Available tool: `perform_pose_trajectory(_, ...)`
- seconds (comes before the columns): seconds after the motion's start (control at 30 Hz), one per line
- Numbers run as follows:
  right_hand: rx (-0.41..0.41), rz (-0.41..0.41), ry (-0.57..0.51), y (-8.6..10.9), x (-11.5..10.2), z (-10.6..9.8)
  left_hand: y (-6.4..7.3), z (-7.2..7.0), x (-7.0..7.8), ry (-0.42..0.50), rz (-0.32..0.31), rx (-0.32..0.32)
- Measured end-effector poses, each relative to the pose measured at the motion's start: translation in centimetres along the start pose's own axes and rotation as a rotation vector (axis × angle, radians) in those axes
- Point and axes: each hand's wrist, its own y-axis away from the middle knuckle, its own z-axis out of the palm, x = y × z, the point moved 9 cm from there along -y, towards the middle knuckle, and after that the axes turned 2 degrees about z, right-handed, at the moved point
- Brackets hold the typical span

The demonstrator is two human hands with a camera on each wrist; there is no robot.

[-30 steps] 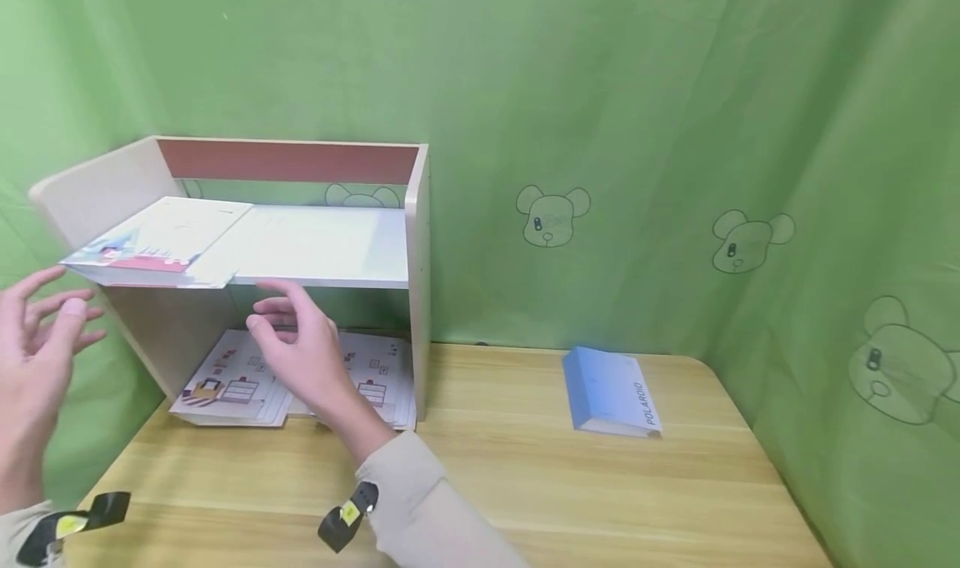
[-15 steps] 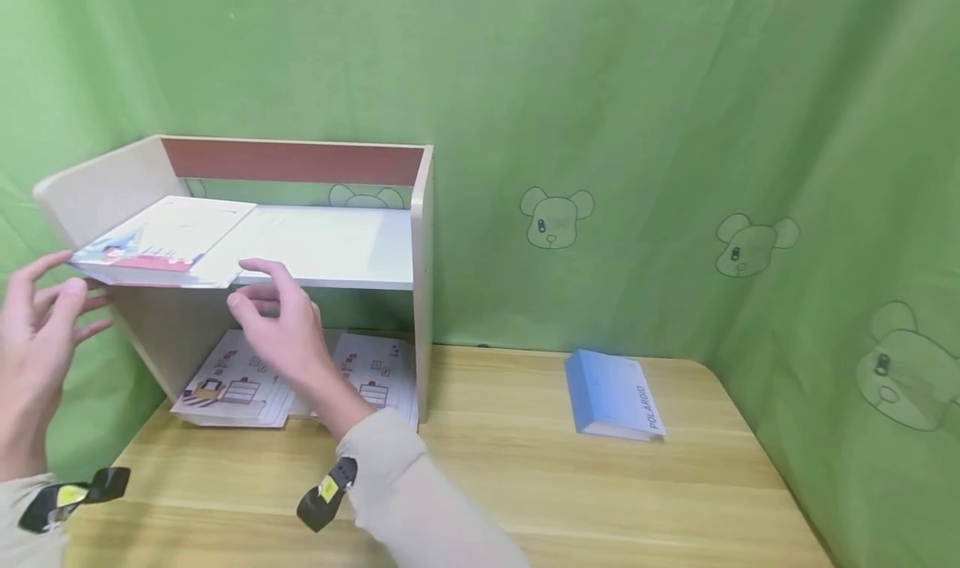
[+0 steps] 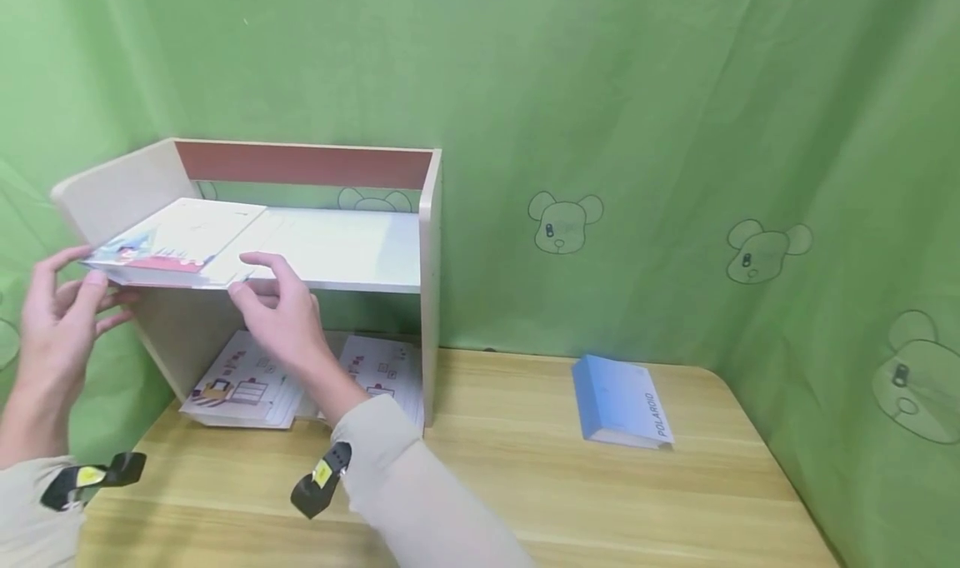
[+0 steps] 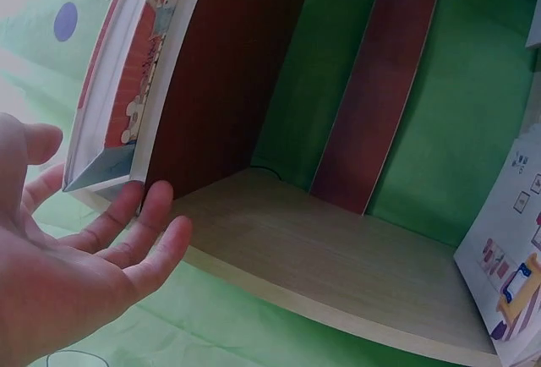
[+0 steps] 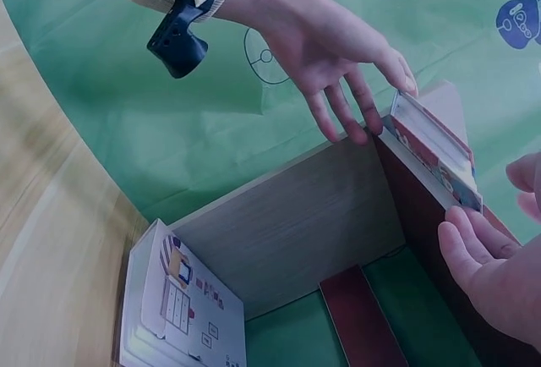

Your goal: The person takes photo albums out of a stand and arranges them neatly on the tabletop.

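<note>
A thick book (image 3: 176, 235) with a pale, pink-edged cover lies on the left of the upper shelf (image 3: 341, 243). Its front edge sits at the shelf's front. My left hand (image 3: 56, 318) is at the book's front left corner, fingers spread, fingertips touching or very near it. At the front right corner, my right hand (image 3: 281, 314) has thumb and index finger parted around the book's edge. Both wrist views show the patterned edge of the book (image 4: 139, 71) between the hands. Whether the right thumb touches it is hard to tell.
The bookshelf (image 3: 431, 285) stands on the left of a wooden table (image 3: 540, 485). On its lower level lie white picture books (image 3: 240, 385), partly behind my right arm. A blue book (image 3: 622, 401) marked POLAROID lies further right. Green curtain (image 3: 637, 135) surrounds the table.
My left hand has moved up and right to the book's left corner. My right hand has moved left and up to its right corner. The view has shifted slightly; the book appears still.
</note>
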Motion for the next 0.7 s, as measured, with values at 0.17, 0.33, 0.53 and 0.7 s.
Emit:
perform_pose_trajectory(0.17, -0.015, 0.034, -0.026, -0.3, -0.1, 0.9, -0.3, -0.3, 0.3, -0.005, -0.024, 0.039)
perform_pose_trajectory(0.33, -0.017, 0.048, -0.037, -0.5, 0.1, 1.1, -0.5, 0.1, 0.2, 0.006, -0.040, 0.038)
perform_pose_trajectory(0.53, 0.024, 0.059, -0.038, -0.8, 0.6, 0.7, -1.0, 1.5, 0.0, 0.022, -0.072, 0.024)
perform_pose_trajectory(0.7, 0.059, 0.067, -0.115, -0.8, 0.8, 0.9, -1.1, 1.8, 0.1, 0.061, -0.091, 0.075)
